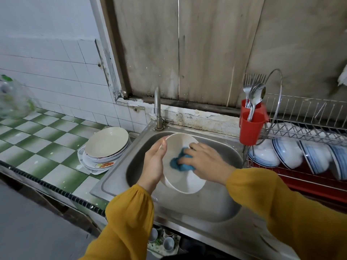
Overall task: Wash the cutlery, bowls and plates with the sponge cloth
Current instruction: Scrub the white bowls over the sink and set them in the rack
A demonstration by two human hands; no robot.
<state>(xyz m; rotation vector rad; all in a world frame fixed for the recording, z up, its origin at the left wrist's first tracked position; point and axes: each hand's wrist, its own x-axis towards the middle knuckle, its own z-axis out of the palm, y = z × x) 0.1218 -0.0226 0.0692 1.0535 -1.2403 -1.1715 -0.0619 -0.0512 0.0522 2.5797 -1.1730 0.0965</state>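
Observation:
Over the steel sink (221,201) my left hand (155,164) holds a white bowl (180,177) by its left rim, tilted with the inside facing me. My right hand (204,160) presses a blue sponge cloth (180,163) against the inside of the bowl, fingers curled over the cloth. A stack of plates (105,147) sits on the counter left of the sink. Forks and spoons (253,94) stand in a red cutlery holder (250,126) at the right.
A tap (157,107) rises behind the sink, with no water visibly running. A wire dish rack (304,128) at the right holds several blue-and-white bowls (293,156). The green-and-white checked tile counter (37,136) stretches left. Cups (165,241) stand below the sink edge.

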